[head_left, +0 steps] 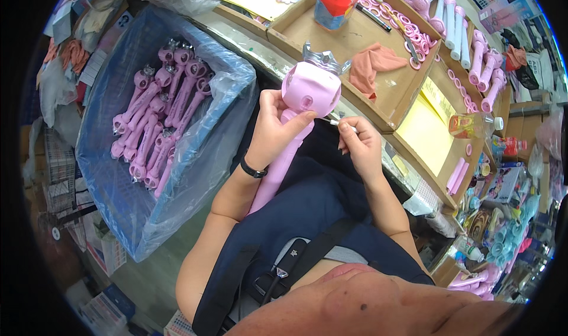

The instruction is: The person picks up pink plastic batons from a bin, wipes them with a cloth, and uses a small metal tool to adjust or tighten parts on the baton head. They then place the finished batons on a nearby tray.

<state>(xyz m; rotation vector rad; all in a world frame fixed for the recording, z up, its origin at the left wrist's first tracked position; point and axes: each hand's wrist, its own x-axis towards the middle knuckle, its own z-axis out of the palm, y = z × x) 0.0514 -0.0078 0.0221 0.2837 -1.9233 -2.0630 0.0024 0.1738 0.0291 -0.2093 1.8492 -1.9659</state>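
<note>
My left hand (267,130) is wrapped round the neck of a pink toy wand (312,86), just below its rounded head. A silver crown (321,58) tops the wand, and its long handle slants down toward my lap. Close to the right of the head, my right hand (362,147) pinches a thin white stick that looks like a cotton swab (335,122). The tip points at the lower part of the wand's head; whether it touches cannot be made out.
On the left stands a blue crate lined with clear plastic (231,70), holding several pink wands (145,129). Cardboard trays (302,25) on the bench hold an orange cloth (376,67), pink rings (423,40), scissors (412,51) and a red-labelled bottle (337,3). A yellow-liquid bottle (467,126) lies at right.
</note>
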